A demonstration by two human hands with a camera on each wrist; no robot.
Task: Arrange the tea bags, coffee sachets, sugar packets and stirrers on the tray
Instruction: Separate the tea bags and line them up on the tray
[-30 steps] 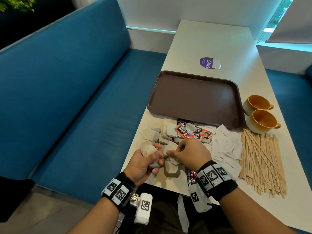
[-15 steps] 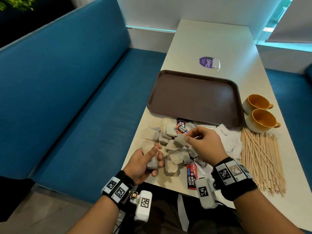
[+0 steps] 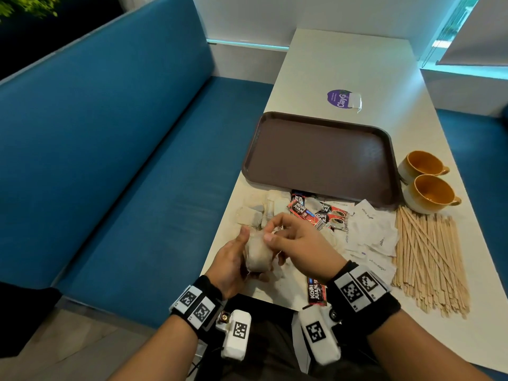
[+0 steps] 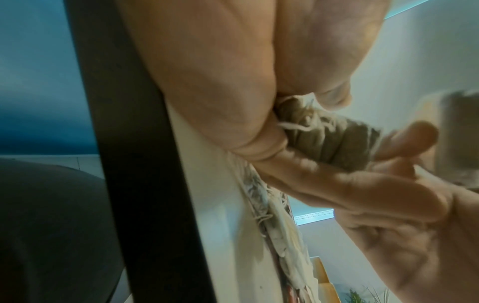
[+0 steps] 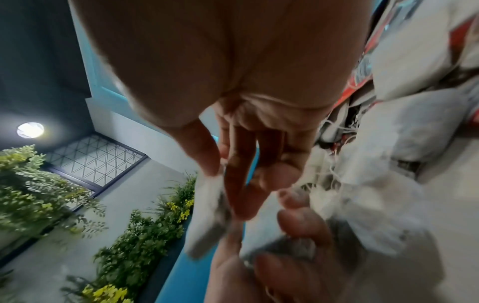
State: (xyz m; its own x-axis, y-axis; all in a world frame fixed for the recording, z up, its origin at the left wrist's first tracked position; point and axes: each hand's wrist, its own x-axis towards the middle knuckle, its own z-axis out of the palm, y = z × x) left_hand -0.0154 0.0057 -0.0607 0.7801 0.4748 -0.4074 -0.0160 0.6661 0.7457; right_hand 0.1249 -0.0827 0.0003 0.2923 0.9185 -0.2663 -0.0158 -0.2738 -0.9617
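Tea bags (image 3: 257,257) sit as a thick stack in the left hand (image 3: 229,266), at the table's (image 3: 357,64) near left edge; the stack's long axis runs from the palm up and away toward the tray (image 3: 319,158), and loose strings hang off its end. The left hand's thumb and curled fingers clamp the stack (image 4: 326,139). The right hand (image 3: 301,247) meets it from the right, thumb and fingertips pinching at the stack's top; the right wrist view is too blurred to tell whether it holds a separate bag. More tea bags (image 3: 248,215) lie loose just beyond, mixed with red coffee sachets (image 3: 316,213). White sugar packets (image 3: 371,232) lie to the right, then wooden stirrers (image 3: 428,257), pointing mostly away from the person. Two yellow cups (image 3: 428,188) stand beside the tray's right edge.
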